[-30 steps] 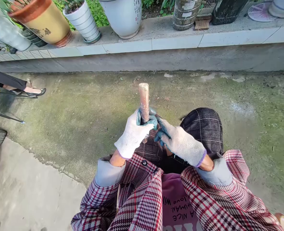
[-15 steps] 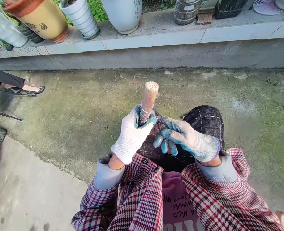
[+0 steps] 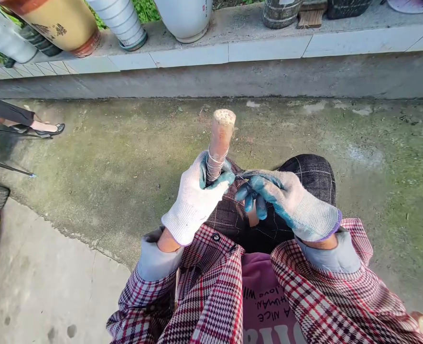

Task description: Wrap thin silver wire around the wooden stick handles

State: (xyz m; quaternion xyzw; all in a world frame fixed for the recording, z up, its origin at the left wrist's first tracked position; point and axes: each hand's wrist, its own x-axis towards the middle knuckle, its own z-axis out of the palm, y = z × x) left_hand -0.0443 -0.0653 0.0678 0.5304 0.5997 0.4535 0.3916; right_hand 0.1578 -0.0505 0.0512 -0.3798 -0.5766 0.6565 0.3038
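1. Circling the stick [image 3: 221, 136], several loops of string [image 3: 216, 161] already lie below its pale end; a thin strand [image 3: 240, 177] leading off it appears not yet wound, so the wrapping looks only partly done.
2. Closed firmly, the left hand [image 3: 199, 196] grips the stick, which stands tilted above the floor [image 3: 125, 167], short of the front edge of the ledge [image 3: 245, 28].
3. Narrowly bent, the right hand [image 3: 281, 196] seems to pinch the strand between thumb and forefinger; its other fingers [image 3: 260, 208] curl loosely.
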